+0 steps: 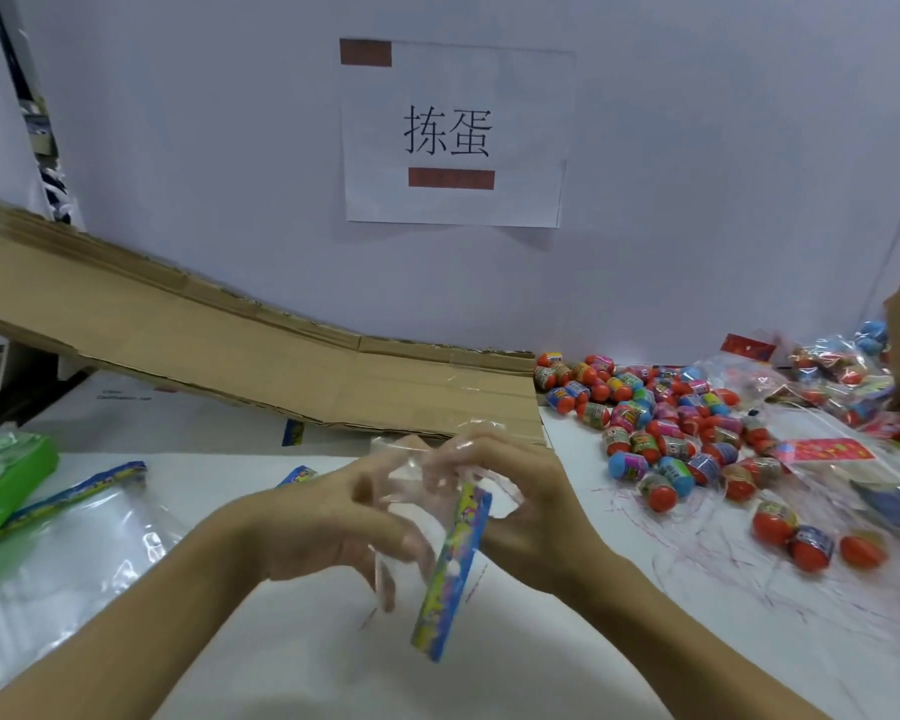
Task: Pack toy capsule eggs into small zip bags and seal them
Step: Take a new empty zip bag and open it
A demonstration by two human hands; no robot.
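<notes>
**Opening the bag mouth before an egg goes in**

Closest to the camera, both hands work one small zip bag (427, 511) above the table (567, 667). The left hand (333, 517) has its fingers curled onto the clear film from the left, and the right hand (510, 491) pinches the film from the right, near the top. The bag's colourful header strip (453, 569) hangs down and tilts between the two wrists. No egg can be seen inside, though the crumpled film is blurred, so that is a judgement.

The step in hand looks like parting the two layers of film. To do it well, each hand should hold only one layer, slide them against each other until the mouth gapes, then keep one hand on the rim so the other is free to fetch.

On the left of the table lie spare flat bags (74, 527) beside a green packet (6, 485). Farther right, well apart from the hands, the loose capsule eggs (666, 439) lie heaped, with filled bags (827, 376) beyond them. A cardboard sheet (230, 345) slopes behind, under a paper sign (453, 132) on the wall.
</notes>
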